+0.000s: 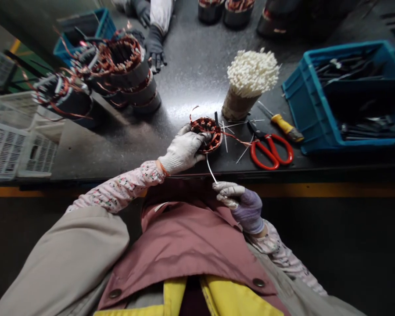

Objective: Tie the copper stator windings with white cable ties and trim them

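In a white glove, my left hand (186, 149) is closed around the near left side of a small motor stator (213, 135) with copper windings, which sits on the bench. One copper lead runs out from it to the right. My right hand (240, 202), in a purple and white glove, pinches the end of a thin white cable tie (211, 170) below the bench edge. That tie stretches up to the stator's near rim; where it passes among the windings is hidden. Several loose white ties (225, 137) lie right of the stator.
Red-handled scissors (271, 149), a yellow-handled screwdriver (285, 126) and a bundle of white ties (252, 74) stand or lie to the right, before a blue crate (298, 96). Stacked stators (141, 94) are at left. A co-worker's dark-gloved hand (155, 48) is behind them.
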A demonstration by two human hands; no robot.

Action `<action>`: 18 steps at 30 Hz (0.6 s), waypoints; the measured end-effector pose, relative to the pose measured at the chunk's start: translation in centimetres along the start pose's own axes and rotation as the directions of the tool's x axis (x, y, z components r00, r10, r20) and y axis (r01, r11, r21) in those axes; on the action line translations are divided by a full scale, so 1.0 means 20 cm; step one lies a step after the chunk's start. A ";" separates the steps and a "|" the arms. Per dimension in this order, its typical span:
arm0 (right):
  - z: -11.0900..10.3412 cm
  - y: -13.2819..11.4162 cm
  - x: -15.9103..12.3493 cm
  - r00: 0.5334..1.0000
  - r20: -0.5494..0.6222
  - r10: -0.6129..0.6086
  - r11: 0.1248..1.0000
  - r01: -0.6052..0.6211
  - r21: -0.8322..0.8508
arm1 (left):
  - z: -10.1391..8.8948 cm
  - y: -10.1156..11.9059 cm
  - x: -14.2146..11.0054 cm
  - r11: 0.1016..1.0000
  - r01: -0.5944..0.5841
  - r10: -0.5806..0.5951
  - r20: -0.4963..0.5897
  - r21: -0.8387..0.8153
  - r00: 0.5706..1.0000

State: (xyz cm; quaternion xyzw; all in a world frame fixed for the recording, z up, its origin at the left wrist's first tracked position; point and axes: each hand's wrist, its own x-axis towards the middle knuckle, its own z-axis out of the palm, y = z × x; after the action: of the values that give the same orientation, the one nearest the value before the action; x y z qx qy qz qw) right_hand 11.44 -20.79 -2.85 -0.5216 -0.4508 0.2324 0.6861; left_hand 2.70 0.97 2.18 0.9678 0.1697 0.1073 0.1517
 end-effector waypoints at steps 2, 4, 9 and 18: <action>0.01 0.01 0.04 0.999 -0.028 -0.028 0.999 0.028 -0.016 | 0.00 0.00 -0.01 1.000 0.005 -0.005 0.002 -0.015 1.000; 0.01 0.00 0.06 0.998 -0.058 -0.025 1.000 0.023 -0.021 | 0.00 0.00 -0.02 1.000 0.004 -0.005 -0.010 -0.017 1.000; -0.03 -0.09 -0.01 0.989 -0.126 0.071 0.997 -0.066 0.036 | 0.00 -0.02 -0.02 1.000 -0.022 0.022 0.014 -0.020 1.000; 0.01 0.01 0.02 0.994 -0.096 0.060 0.998 -0.061 -0.008 | -0.01 -0.01 -0.01 0.997 0.041 -0.041 0.013 -0.059 0.999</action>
State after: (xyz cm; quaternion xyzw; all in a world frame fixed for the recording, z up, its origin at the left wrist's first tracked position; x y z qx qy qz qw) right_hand 11.61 -20.24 -2.89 -0.5492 -0.4026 0.2256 0.6967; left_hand 2.44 1.18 2.19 0.9598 0.1854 0.1036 0.1836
